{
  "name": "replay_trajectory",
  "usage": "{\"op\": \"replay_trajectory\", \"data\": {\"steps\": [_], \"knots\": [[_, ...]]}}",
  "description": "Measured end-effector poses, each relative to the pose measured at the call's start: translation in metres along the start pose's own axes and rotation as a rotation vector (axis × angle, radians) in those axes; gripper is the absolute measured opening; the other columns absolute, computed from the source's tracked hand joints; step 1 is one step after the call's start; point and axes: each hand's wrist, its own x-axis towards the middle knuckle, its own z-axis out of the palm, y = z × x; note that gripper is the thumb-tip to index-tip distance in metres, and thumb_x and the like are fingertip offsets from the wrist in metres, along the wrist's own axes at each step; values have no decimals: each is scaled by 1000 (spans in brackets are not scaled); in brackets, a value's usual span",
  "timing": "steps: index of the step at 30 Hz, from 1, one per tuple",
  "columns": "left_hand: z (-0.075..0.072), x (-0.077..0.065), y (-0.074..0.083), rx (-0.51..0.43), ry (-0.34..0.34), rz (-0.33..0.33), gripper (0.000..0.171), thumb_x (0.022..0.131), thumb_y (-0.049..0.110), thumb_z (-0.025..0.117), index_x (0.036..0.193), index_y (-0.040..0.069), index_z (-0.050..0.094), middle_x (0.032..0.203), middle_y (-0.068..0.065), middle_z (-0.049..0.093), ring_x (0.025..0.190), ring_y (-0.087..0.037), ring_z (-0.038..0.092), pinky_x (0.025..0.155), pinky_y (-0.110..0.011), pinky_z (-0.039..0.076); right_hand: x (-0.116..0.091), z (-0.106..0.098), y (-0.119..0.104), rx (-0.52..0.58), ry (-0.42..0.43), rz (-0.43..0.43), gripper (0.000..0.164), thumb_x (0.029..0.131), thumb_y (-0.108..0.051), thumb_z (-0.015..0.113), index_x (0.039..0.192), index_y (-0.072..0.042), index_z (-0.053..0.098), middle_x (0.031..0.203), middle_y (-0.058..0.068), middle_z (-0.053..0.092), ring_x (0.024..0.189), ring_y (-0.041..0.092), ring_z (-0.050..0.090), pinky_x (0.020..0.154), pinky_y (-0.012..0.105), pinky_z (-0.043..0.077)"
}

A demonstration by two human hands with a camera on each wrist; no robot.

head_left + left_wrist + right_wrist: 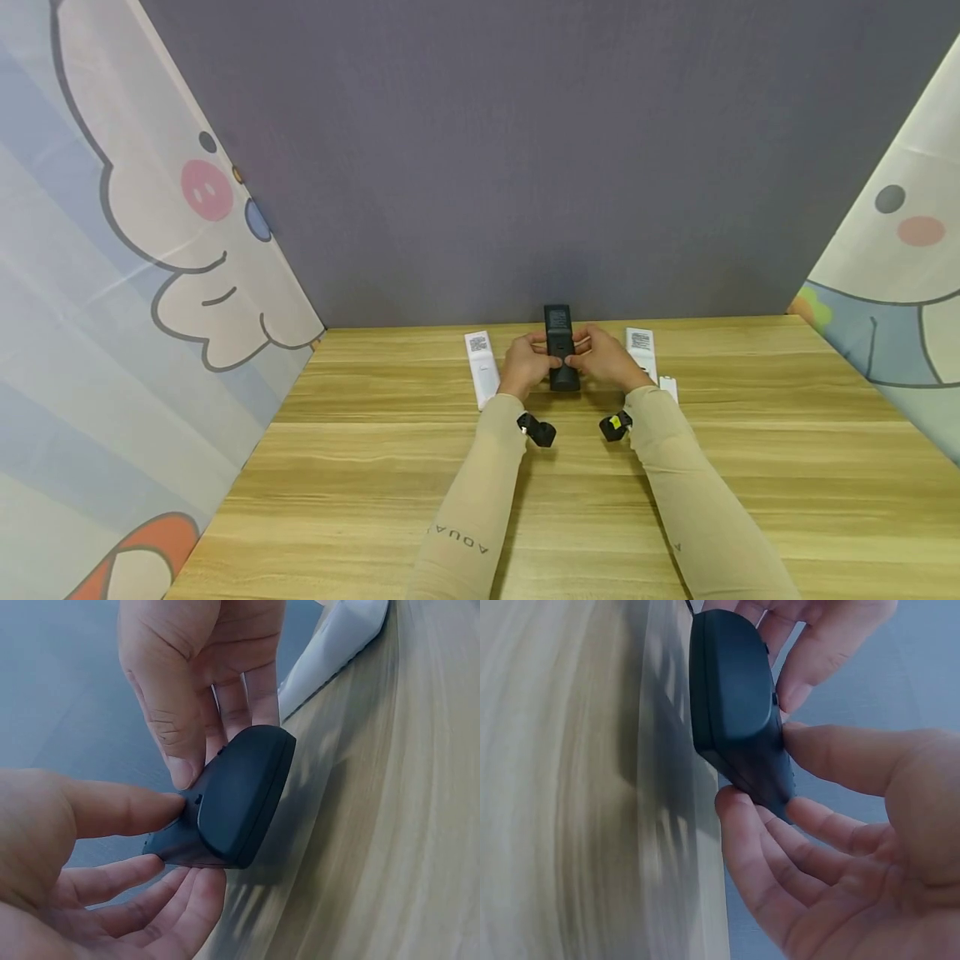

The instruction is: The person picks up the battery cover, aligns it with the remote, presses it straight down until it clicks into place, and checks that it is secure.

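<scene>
A black remote control (561, 342) is held between both hands above the table, its back with a printed label facing up. My left hand (527, 362) grips its left side, thumb on the back and fingers along the edge. From the other side my right hand (603, 358) grips it the same way, its thumb (840, 754) on the back surface. The two thumbs lie close together near the middle of the remote. In the left wrist view the rounded end of the remote (247, 795) faces the camera, raised off the wood with a shadow below.
A white remote (482, 371) lies back up left of the hands. Another white remote (641, 346) lies to the right, partly behind the right hand, with a small white cover (668, 387) beside it. A grey panel (540, 167) rises at the table's (360, 467) far edge.
</scene>
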Motion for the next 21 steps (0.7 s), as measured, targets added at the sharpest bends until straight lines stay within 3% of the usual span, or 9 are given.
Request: {"op": "replay_trajectory", "data": {"steps": [11,21], "knots": [[3,2,-4,85,-5,6,56,84,2,81,137,9,64,118,-12,71,104,-27,70,89,-39,59,-2,1,-2,-59,-50,7,53,98,-14,67,143,6,47,132,30,61,116,40,65,93,46,56],[5,2,-5,200,-13,39,58,82,2,82,137,6,64,119,-14,73,110,-28,69,94,-38,57,0,4,2,-95,-81,8,57,97,-12,68,145,8,45,135,32,59,116,41,65,89,44,57]]}}
